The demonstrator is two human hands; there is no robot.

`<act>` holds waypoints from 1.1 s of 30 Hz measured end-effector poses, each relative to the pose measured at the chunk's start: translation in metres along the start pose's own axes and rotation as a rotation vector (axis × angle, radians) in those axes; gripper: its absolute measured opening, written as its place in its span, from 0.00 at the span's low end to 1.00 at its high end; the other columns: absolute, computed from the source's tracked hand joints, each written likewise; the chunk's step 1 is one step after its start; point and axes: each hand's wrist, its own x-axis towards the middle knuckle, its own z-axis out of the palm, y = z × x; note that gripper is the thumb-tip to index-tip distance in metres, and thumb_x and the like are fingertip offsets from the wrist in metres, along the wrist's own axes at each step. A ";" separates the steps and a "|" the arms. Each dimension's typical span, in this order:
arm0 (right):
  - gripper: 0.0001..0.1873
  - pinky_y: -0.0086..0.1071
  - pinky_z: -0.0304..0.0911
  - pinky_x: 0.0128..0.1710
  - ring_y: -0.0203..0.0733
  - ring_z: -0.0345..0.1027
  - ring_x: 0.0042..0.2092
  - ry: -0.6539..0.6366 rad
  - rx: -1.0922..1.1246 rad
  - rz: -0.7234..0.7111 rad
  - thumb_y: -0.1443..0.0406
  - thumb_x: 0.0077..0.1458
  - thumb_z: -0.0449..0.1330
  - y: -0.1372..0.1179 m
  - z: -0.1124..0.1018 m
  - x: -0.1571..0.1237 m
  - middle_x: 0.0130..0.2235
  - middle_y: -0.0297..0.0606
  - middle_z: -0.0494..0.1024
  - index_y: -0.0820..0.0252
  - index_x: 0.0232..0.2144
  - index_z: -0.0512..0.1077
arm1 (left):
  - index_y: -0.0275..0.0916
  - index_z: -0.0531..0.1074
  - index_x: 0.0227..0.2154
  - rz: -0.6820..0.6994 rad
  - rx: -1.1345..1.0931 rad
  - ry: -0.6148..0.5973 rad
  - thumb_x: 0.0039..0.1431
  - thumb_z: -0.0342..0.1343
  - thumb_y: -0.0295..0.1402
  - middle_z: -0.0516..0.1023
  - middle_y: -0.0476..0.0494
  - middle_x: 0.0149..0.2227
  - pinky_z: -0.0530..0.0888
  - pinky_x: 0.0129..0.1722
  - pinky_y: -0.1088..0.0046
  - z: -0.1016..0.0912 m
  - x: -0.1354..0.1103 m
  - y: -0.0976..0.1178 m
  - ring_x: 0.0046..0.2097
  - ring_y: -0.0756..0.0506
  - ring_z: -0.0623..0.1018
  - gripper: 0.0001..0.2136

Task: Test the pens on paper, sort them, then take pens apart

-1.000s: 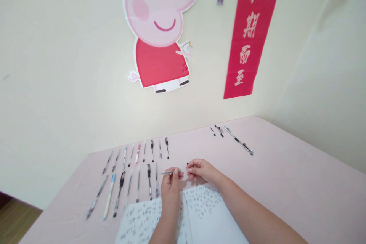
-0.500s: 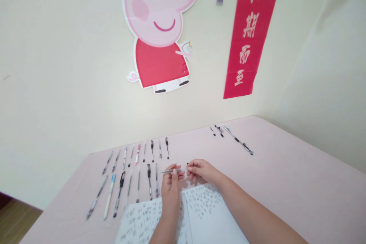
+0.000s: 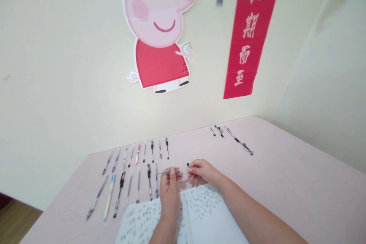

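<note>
My left hand (image 3: 169, 187) is closed around a thin grey pen (image 3: 168, 172), which lies nearly level across the fingers with its narrow end to the left. Just to the right, my right hand (image 3: 200, 169) is pinched; a tiny pale tip shows at its fingertips, too small to name. A small black piece (image 3: 188, 164) sits right by those fingers, and I cannot tell whether it is held or lies on the table. The hands are apart, above the top edge of an open notebook (image 3: 211, 221) with handwriting on both pages.
Two rows of pens (image 3: 113, 194) lie on the pink table (image 3: 286, 183) at the left. At the back right are small black pen parts (image 3: 219, 129) and a long silver-black pen (image 3: 238, 141). A pig cutout (image 3: 161, 61) and a red banner (image 3: 248, 34) hang on the wall.
My left hand has drawn slightly left with the pen, widening the gap between the hands. The right hand is almost where it was; the black piece beside it shows more clearly.
</note>
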 end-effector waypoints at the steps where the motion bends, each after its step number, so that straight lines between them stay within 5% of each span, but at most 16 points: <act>1: 0.22 0.26 0.60 0.21 0.32 0.68 0.22 -0.005 0.003 -0.002 0.53 0.34 0.68 0.000 0.000 0.000 0.24 0.34 0.75 0.65 0.26 0.70 | 0.37 0.69 0.33 0.009 0.011 0.005 0.49 0.55 0.49 0.76 0.45 0.31 0.72 0.35 0.70 0.000 -0.001 0.001 0.31 0.49 0.75 0.19; 16: 0.22 0.29 0.62 0.29 0.33 0.68 0.27 -0.181 -0.173 0.040 0.56 0.32 0.69 -0.003 0.006 -0.009 0.26 0.31 0.73 0.64 0.29 0.70 | 0.37 0.71 0.28 0.105 0.164 -0.075 0.46 0.57 0.49 0.67 0.52 0.20 0.66 0.28 0.75 -0.001 -0.005 0.011 0.25 0.50 0.69 0.18; 33: 0.10 0.24 0.51 0.19 0.28 0.54 0.18 -0.090 -0.306 -0.024 0.61 0.40 0.63 -0.007 0.003 -0.008 0.18 0.26 0.65 0.62 0.23 0.69 | 0.38 0.69 0.32 0.005 0.081 0.044 0.50 0.52 0.52 0.71 0.50 0.23 0.68 0.27 0.75 -0.007 0.003 -0.002 0.26 0.50 0.71 0.20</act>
